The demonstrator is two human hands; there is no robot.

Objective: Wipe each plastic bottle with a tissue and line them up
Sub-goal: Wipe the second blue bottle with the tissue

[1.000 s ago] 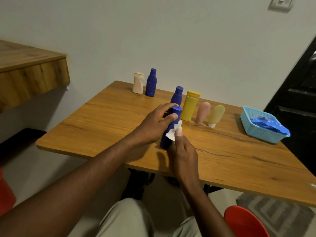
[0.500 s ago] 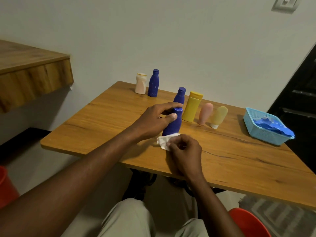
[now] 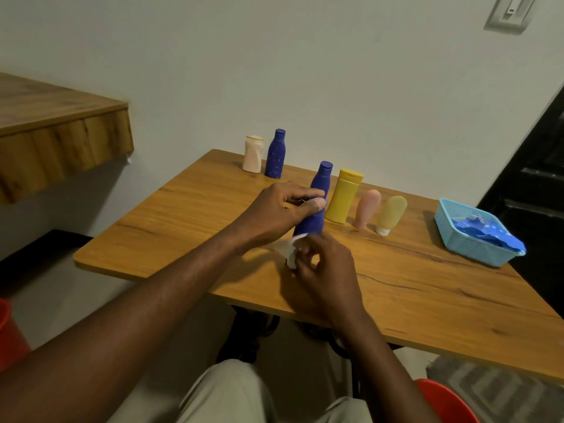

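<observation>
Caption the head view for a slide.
Left hand grips a blue bottle while the right hand pinches a white tissue near its base, above a wooden table.

tissue point(image 3: 285, 248) — slid down held bottle point(image 3: 312, 222) from neck to base | right hand point(image 3: 323, 270) lowered

L hand point(image 3: 280, 212) covers cap and neck of held bottle point(image 3: 311, 222); its base sits behind tissue point(image 3: 287, 247) and R hand point(image 3: 323, 270), so can't tell if it touches table point(image 3: 427, 285); tissue and R hand both motion-blurred, tissue mostly tucked in the grip; rear bottle point(image 3: 323, 178) has lower half masked by L hand and held bottle; blue stuff point(image 3: 485, 233) in basket point(image 3: 467, 248) too unclear to ID; switch plate point(image 3: 506, 13), shelf point(image 3: 61, 141), red tub point(image 3: 9, 331), stool point(image 3: 445, 401) all cut by frame edges; table's right end runs out of frame.
</observation>
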